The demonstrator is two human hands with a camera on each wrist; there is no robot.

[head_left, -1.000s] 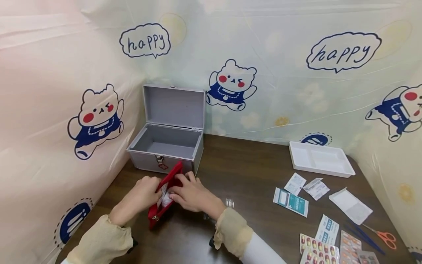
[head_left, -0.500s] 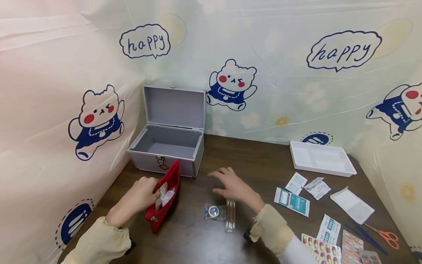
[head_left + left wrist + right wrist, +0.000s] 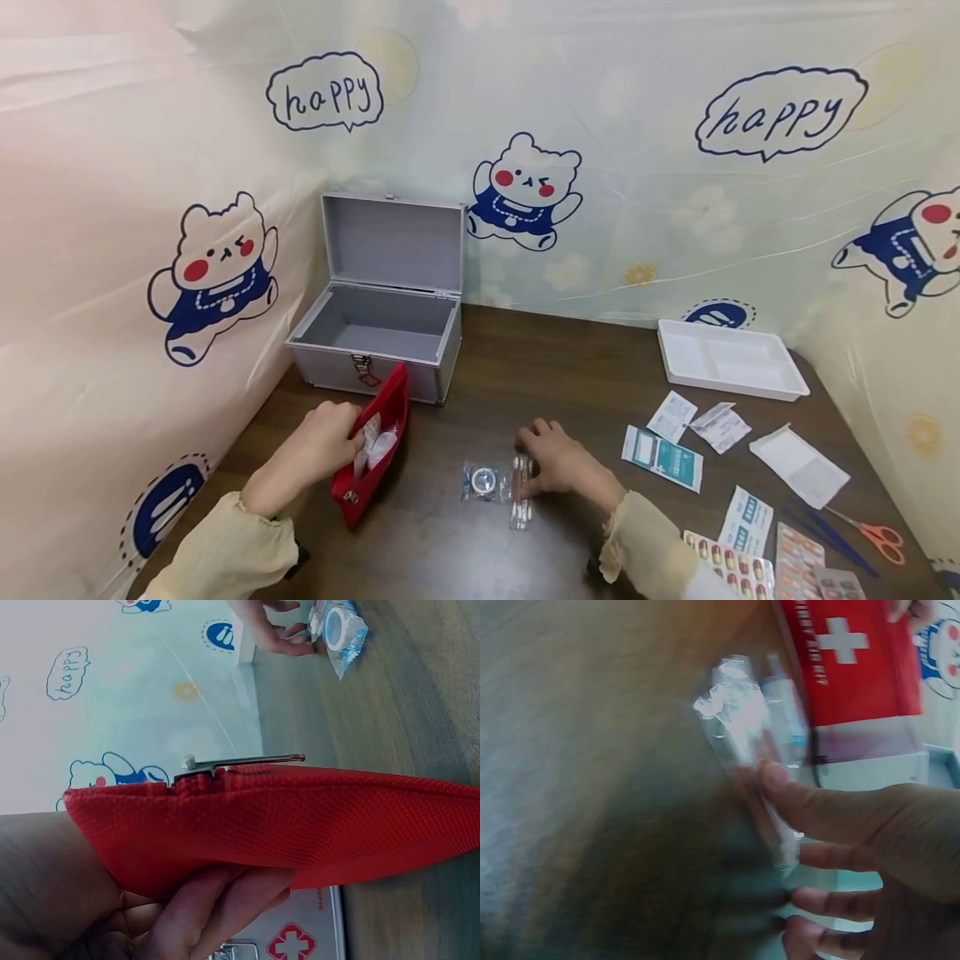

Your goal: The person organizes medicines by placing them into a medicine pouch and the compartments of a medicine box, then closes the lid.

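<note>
A red first-aid pouch (image 3: 378,450) stands tilted in front of the metal case, with white packets (image 3: 381,446) showing in its unzipped mouth. My left hand (image 3: 321,442) grips its side wall; in the left wrist view my fingers (image 3: 202,907) fold against the red cloth. To the right, a clear packet of cotton swabs (image 3: 520,500) lies on the table. My right hand (image 3: 562,462) reaches over it, thumb (image 3: 780,784) touching the wrapper in the right wrist view and fingers spread at its far side. Left of the swabs lies a wrapped roll of tape (image 3: 484,482).
Behind the pouch the case (image 3: 375,333) has its lid raised. A white divided tray (image 3: 731,358) sits at the back right. Paper packets (image 3: 663,457), pill blister packs (image 3: 731,560), blue tweezers (image 3: 832,540) and orange-handled scissors (image 3: 877,537) lie along the right side.
My right hand has come out of the pouch, swung right, then lowered onto the swab packet. The left hand has kept hold of the pouch, which has turned slightly.
</note>
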